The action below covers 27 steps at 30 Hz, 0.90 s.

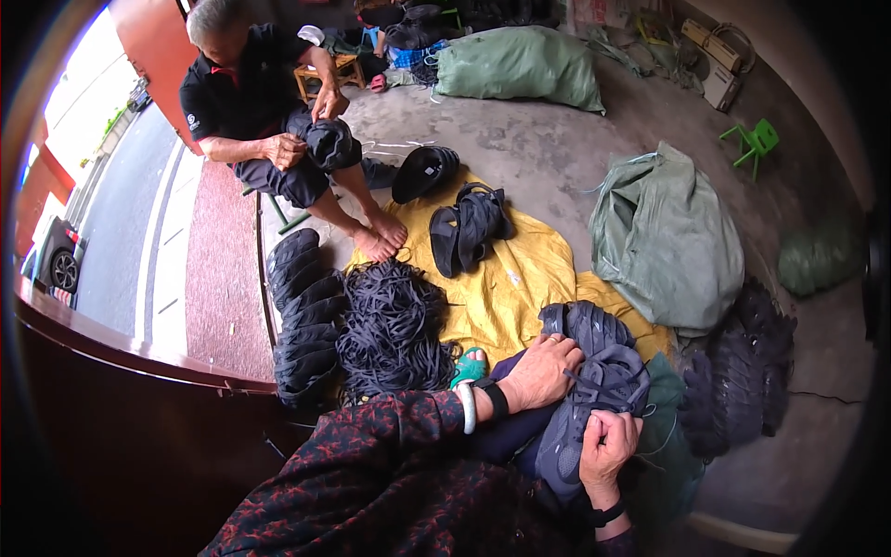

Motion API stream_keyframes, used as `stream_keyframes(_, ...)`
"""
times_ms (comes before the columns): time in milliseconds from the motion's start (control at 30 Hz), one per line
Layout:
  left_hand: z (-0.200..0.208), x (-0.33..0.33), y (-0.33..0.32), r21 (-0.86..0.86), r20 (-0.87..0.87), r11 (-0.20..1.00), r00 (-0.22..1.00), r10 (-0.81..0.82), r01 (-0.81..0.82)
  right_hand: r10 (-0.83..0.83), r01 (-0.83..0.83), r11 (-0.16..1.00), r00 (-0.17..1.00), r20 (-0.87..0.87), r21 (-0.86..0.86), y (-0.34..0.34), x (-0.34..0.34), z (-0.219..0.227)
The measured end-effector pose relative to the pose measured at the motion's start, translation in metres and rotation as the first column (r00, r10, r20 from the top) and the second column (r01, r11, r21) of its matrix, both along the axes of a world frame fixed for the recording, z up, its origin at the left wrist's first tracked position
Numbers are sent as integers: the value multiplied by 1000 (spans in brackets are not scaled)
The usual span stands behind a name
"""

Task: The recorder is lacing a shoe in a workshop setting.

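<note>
While fisted, right hand (605,448) on shoe upper (594,390)

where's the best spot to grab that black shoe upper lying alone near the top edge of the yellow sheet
Probably by the raised rim of the black shoe upper, coming from above at its right end. It lies alone, apart from the pair on the yellow sheet, and the curved edge stands up from the floor.
</note>
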<state>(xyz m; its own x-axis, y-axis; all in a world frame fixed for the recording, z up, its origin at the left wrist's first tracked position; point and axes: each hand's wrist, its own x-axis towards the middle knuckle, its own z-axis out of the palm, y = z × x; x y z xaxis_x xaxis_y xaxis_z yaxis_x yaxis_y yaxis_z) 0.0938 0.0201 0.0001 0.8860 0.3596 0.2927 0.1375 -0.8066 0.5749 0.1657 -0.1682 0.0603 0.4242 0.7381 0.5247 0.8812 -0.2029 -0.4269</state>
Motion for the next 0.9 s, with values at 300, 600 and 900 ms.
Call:
stream_keyframes(300,0,2,1,26,-1,1000,1000,15,-15,18,-18,999,1000,-5,32,1,4,-3)
stream_keyframes(600,-1,-1,1,5,-12,1000,1000,12,-12,26,-26,999,1000,-10,32,2,3,-3)
stream_keyframes(900,0,-1,3,4,-26,1000,1000,1,-1,13,-12,1000,1000,-19,26,2,2,-4)
